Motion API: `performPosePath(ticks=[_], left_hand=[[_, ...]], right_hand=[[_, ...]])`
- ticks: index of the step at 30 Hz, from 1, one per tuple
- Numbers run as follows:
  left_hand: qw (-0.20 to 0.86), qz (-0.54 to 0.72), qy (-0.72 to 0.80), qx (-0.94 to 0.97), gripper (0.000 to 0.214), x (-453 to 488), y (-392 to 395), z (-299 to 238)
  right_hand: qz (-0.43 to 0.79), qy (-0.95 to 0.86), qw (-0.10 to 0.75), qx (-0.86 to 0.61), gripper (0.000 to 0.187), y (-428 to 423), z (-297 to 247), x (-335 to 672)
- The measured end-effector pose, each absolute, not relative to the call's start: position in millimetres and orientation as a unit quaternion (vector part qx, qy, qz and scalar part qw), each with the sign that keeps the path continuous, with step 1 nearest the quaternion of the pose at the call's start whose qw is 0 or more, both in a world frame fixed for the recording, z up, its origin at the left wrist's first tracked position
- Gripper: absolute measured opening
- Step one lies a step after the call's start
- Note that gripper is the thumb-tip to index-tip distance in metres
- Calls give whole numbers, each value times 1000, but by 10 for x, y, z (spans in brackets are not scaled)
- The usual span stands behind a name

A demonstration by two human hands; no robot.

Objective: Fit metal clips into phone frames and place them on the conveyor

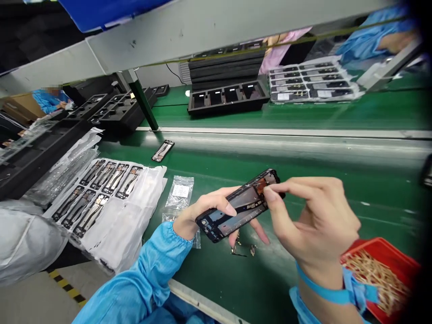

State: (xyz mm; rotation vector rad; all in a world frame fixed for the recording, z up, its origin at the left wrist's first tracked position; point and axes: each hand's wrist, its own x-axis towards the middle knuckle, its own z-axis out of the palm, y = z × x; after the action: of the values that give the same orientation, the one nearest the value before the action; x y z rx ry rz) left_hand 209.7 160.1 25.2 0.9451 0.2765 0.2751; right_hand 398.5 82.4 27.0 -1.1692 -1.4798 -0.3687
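Note:
My left hand (216,207) grips a black phone frame (232,211) from below and the side, its thumb lying over the open inner face. The frame is tilted, with a dark ribbon cable along its middle and an orange-brown patch (260,185) at the upper end. At that end my right hand (313,216) has thumb and index finger pinched together, touching the frame's edge. Whatever sits between those fingertips is hidden. Small gold and dark parts (252,250) lie on the green bench (216,279) beneath the left hand.
Left is a white tray (141,211) of phone frames. Plastic bags (181,191) lie beside it. Another phone frame (163,150) lies farther back. A red bin (381,247) of small gold pieces stands by my right wrist. Black trays (229,101) and co-workers' sleeves (367,33) are beyond.

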Motion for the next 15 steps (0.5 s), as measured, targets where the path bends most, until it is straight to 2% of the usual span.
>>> performPosePath(ticks=[6, 15], left_hand=[[877, 139, 118, 444, 85, 2101, 1580, 211], [863, 82, 35, 496, 102, 2148, 1718, 98]], right_hand=[[-159, -662, 547, -487, 27, 791, 337, 3947], [-107, -669, 561, -475, 12, 817, 318, 3993]])
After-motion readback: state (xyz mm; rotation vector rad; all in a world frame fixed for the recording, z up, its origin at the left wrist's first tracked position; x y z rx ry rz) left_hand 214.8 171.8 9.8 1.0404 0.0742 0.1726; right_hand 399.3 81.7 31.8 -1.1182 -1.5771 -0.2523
